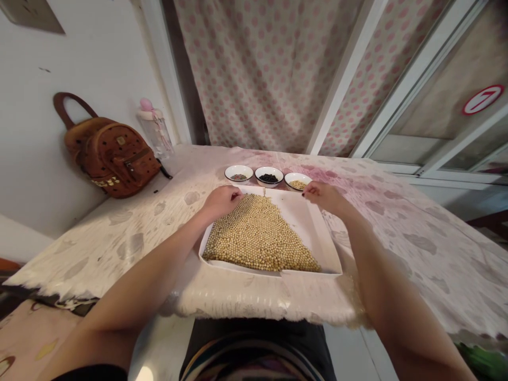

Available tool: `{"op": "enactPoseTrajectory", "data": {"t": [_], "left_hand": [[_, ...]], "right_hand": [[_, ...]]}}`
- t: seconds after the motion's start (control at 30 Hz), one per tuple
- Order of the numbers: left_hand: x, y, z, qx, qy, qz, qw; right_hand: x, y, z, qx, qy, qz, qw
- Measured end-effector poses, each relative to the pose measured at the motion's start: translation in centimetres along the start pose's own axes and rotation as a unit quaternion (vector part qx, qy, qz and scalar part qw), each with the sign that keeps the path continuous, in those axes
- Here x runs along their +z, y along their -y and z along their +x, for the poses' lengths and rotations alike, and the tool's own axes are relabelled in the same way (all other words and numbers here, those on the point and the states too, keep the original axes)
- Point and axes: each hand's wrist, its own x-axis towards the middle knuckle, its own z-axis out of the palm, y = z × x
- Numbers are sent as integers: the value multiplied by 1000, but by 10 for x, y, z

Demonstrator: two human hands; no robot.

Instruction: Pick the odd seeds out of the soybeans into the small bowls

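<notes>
A shallow white tray [331, 256] lies near the table's front edge. Yellow soybeans [257, 233] cover its left and middle, leaving the right side bare. My left hand [223, 202] is at the tray's far left corner, fingers curled together beside the beans; whatever they hold is hidden. My right hand [324, 197] is closed in a pinch over the far right corner, close to the right bowl [290, 179], which holds some yellow beans. A small dark spot shows at its fingertips, too small to name. The middle bowl [269, 169] contains black beans, the left bowl [238, 169] mixed reddish and greenish ones.
A patterned plastic cloth covers the table [400, 238]. A brown backpack [119, 153] leans on the wall at the left, with a clear bottle [156, 129] with a pink top behind it. A dotted curtain [270, 74] hangs beyond the table's far edge.
</notes>
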Motion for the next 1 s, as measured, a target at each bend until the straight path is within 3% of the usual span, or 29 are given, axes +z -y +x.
{"op": "enactPoseTrajectory", "data": {"t": [0.07,0.2,0.3,0.47,0.8,1.0], "left_hand": [[0,0,0,-3,1,0,1000],[0,2,2,-8,3,6,1000],[0,3,2,-8,4,8,1000],[1,4,2,5,0,2,1000],[1,3,2,-1,9,6,1000],[0,2,1,-1,5,1,1000]], "right_hand": [[-9,15,-12,-4,133,-30,991],[-15,37,-28,36,278,22,960],[-9,44,-32,67,346,28,935],[4,47,-32,105,370,-4,923],[11,37,-30,60,371,7,927],[11,36,-27,72,295,8,953]]}}
